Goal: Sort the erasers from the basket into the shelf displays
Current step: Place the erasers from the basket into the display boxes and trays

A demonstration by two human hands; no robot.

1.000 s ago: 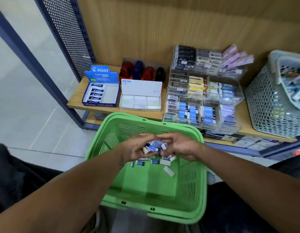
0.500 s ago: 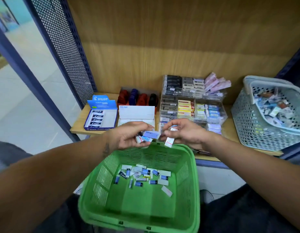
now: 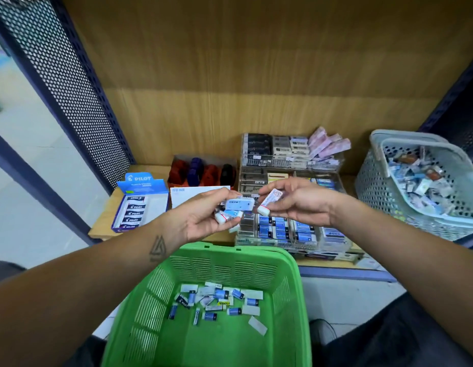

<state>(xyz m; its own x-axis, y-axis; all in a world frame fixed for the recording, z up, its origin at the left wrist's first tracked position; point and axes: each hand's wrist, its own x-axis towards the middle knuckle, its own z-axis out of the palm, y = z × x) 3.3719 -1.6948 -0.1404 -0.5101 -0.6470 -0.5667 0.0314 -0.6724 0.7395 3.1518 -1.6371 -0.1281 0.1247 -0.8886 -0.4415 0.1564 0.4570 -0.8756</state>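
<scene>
Both my hands are now up out of the green basket (image 3: 291, 282) and level with the shelf (image 3: 103, 226), where a second ago they were down among the loose erasers; the pick is done, I judge, and placing comes next. My left hand (image 3: 203, 218) cups a small clutch of erasers (image 3: 234, 207), its fingers (image 3: 231, 193) curled round them, a white-and-blue one on top. My right hand (image 3: 296, 202) pinches a single white eraser (image 3: 269, 201) between thumb and fingertips, tilted, just beside the clutch and in front of the clear tiered display (image 3: 333, 165). That display holds rows of boxed erasers: dark and grey packs on the top tier, pink ones at its right end, blue-and-white ones in the lowest compartments. To its left stand an open blue Pilot box (image 3: 142, 185), only partly filled with dark-sleeved erasers, a white box (image 3: 193, 194), and behind it a carton of red, purple and black items (image 3: 201, 170) I cannot identify. The green basket below still carries a scatter of erasers on its floor, so much sorting remains. A grey basket (image 3: 373, 181) at the shelf's right end is heaped with mixed small packets.
</scene>
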